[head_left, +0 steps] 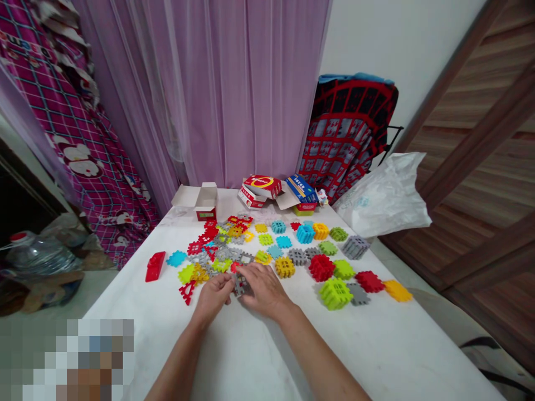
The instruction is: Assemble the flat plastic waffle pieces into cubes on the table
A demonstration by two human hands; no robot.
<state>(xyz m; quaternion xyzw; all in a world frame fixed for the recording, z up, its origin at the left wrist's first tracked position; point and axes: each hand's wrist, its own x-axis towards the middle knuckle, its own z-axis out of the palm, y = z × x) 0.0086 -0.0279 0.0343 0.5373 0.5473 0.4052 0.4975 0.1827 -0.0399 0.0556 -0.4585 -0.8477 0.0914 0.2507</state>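
Note:
My left hand (213,297) pinches the left edge of a grey interlocking plastic tile (239,285) with notched edges. On its other side my right hand (264,289) closes its fingers over the same grey tile, hiding part of it. Just beyond my hands spreads a loose heap of red, grey, yellow and green tiles (221,265). To the right of my right hand stands a yellow stack of tiles (285,268). Further right are a red stack (321,268) and a lime green stack (336,293).
Opened cardboard boxes (207,213) line the table's back edge, among them a red box (262,186) and a blue box (301,188). A white plastic bag (384,195) hangs at the right edge. A red plastic piece (155,266) lies on the left.

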